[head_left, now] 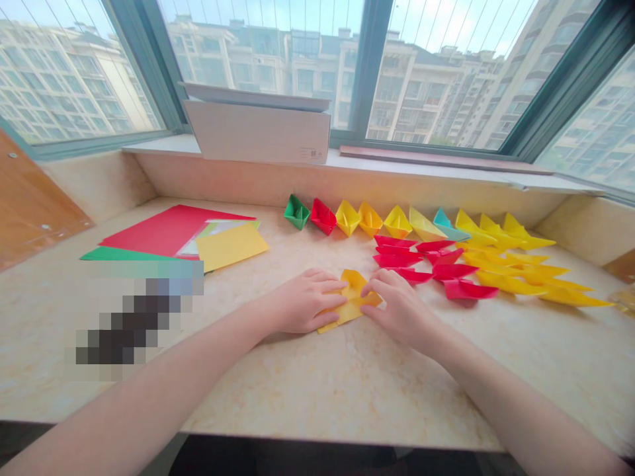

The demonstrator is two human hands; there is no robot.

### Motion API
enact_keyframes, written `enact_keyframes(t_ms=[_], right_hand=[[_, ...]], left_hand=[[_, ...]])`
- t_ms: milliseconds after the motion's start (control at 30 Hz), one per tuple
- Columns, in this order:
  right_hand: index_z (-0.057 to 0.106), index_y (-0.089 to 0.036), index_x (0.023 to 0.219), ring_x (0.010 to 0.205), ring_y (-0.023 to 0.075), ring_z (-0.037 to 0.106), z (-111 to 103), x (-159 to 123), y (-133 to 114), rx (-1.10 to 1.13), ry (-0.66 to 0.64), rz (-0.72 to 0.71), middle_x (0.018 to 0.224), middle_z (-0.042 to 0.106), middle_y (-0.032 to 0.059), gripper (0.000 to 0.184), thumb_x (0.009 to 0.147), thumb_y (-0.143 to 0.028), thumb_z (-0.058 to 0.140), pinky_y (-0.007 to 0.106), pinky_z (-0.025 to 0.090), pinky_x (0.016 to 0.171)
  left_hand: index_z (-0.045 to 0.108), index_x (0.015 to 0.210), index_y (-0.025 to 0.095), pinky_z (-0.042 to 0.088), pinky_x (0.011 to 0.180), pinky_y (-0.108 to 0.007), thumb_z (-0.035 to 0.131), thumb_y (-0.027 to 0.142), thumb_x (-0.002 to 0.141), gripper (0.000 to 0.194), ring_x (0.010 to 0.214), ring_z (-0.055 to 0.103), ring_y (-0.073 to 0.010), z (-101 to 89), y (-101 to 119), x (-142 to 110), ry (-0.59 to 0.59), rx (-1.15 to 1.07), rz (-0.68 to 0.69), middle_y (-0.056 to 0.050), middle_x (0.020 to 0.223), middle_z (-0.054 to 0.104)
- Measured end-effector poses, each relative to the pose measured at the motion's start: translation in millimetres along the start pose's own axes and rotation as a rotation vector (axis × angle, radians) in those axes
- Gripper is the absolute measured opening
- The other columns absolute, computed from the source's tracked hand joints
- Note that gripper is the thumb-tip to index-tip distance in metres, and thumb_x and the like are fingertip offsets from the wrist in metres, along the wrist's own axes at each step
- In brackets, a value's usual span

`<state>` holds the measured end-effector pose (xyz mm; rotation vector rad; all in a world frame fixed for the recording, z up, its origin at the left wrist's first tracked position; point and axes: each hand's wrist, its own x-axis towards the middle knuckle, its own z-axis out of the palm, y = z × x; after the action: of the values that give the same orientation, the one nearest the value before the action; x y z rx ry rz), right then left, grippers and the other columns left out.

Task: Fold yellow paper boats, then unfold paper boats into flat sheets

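Observation:
A partly folded sheet of yellow paper [352, 307] lies on the counter in front of me, with a raised flap at its far side. My left hand [303, 301] rests flat on its left part, fingers stretched out and pressing it down. With thumb and fingertips, my right hand [397, 301] pinches the right edge of the same paper. Just beyond that hand are several red paper boats [397, 259]. The fingers cover parts of the folds.
Yellow paper boats [516, 281] fill the counter's right side, and a row runs along the back from a green boat [296, 213]. Red sheets [173, 228] and a yellow sheet [233, 244] lie back left, near a blurred-out patch. A white box [262, 129] stands on the windowsill.

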<state>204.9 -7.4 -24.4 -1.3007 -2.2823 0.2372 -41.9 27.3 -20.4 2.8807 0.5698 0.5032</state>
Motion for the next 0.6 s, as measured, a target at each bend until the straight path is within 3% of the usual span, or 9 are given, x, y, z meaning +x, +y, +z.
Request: enact_keyframes(t_ms=[233,600], right_hand=[[0.07,-0.026,0.085,0.091,0.0226,0.06,-7.5,-0.9,-9.1,-0.056,-0.088,-0.139,0.087,0.074,0.0009,0.012,0.085,-0.015,0.068,0.039,0.039,0.084],[0.073,-0.029,0.085,0.097,0.0231,0.06,-14.4,-2.8,-13.9,-0.067,-0.152,-0.239,0.079,0.074,-0.0009,0.02,0.089,-0.013,0.063,0.041,0.032,0.089]], left_hand=[[0.064,0.126,0.025,0.035,0.107,-0.044,0.053,0.029,0.095,0.033,0.122,0.058,-0.0277,-1.1,3.7,-0.3,0.009,-0.048,-0.011,-0.009,0.125,0.069],[0.067,0.121,0.025,0.036,0.105,-0.044,0.052,0.029,0.095,0.03,0.122,0.058,-0.0286,0.2,2.2,-0.8,-0.029,-0.04,-0.027,-0.009,0.126,0.069]])
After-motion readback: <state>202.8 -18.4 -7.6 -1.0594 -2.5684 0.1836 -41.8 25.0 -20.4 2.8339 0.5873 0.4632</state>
